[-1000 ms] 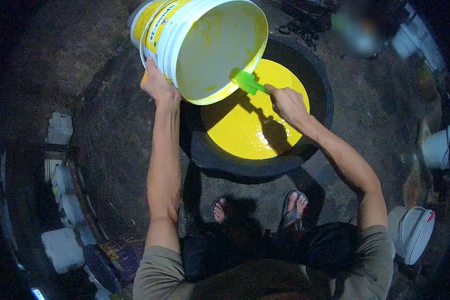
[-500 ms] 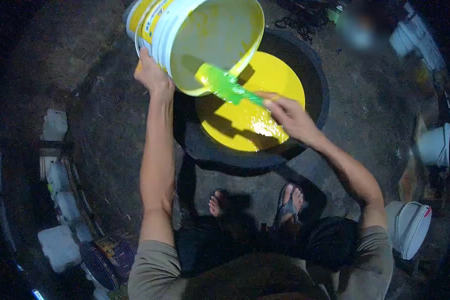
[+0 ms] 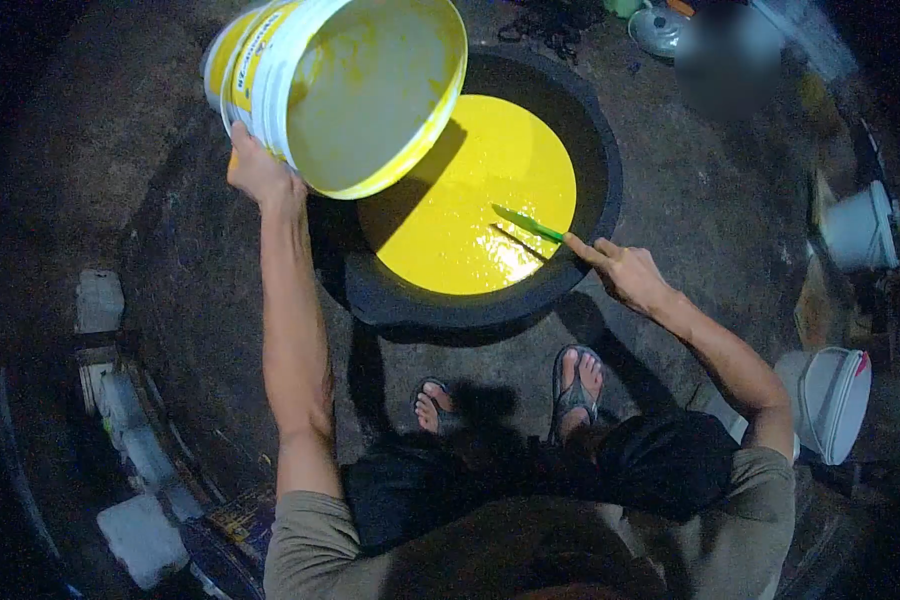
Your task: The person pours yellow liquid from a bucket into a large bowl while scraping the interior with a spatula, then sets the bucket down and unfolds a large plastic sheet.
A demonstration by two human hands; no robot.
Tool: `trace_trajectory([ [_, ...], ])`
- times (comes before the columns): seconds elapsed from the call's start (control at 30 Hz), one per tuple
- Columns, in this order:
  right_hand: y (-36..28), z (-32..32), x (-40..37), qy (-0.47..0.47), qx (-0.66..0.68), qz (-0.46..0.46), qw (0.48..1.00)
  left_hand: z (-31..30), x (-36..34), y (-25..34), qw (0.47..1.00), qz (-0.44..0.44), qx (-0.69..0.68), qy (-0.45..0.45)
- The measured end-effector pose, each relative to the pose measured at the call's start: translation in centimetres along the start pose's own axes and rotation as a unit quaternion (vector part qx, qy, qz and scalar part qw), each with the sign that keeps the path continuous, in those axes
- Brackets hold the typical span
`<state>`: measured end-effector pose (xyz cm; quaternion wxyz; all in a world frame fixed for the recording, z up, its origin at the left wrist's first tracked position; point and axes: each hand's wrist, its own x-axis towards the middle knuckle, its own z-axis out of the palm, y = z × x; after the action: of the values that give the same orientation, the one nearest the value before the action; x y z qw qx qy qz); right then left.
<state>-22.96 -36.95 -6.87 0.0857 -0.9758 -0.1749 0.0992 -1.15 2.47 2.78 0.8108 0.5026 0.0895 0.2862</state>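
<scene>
My left hand [image 3: 262,168] grips the lower rim side of a white and yellow plastic bucket [image 3: 260,75], tilted with its mouth toward the lower right. Yellow smears coat the inside of the bucket. Below it, a wide black tub [image 3: 598,175] holds bright yellow liquid [image 3: 470,190]. Closed around the handle of a green spatula [image 3: 530,222], my right hand [image 3: 625,275] is over the tub's right front edge. The spatula is turned edge-on above the liquid, its shadow falling on the surface.
White lidded buckets [image 3: 835,405] stand at the lower right, and another white bucket [image 3: 860,228] is at the right. A metal pot lid [image 3: 655,32] lies at the top right. Whitish blocks [image 3: 142,540] line the left side. My sandalled feet [image 3: 577,390] are close to the tub.
My right hand has drawn the spatula away from the bucket's mouth, down and to the right over the liquid. The bucket is still tilted in my left hand, and the view has shifted.
</scene>
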Motion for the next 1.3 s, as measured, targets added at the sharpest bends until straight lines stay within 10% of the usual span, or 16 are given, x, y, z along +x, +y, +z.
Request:
trace_trajectory([
  [0.27, -0.4, -5.6, 11.3, 0.18, 0.148, -0.103, 0.967, 0.5, -0.4, -0.3, 1.0, 0.018, -0.006, 0.009],
  [0.7, -7.7, -3.8, 17.9, 0.074, 0.262, -0.025, 0.962, 0.0, 0.2, -0.6, 0.999, 0.003, -0.021, 0.033],
  [0.93, -9.7, -6.0, 14.5, -0.112, 0.709, 0.022, 0.696, -0.1, 0.4, -0.7, 0.999, 0.016, -0.007, 0.035],
  [1.17, -2.1, -6.0, 5.1, 0.261, 0.201, -0.138, 0.934, -0.8, 1.4, -0.9, 0.999, 0.008, -0.025, 0.027],
  [1.3, 0.5, -2.0, 0.5, 0.028, 0.06, -0.051, 0.997, -0.1, 0.6, -0.5, 0.999, 0.009, -0.027, 0.016],
])
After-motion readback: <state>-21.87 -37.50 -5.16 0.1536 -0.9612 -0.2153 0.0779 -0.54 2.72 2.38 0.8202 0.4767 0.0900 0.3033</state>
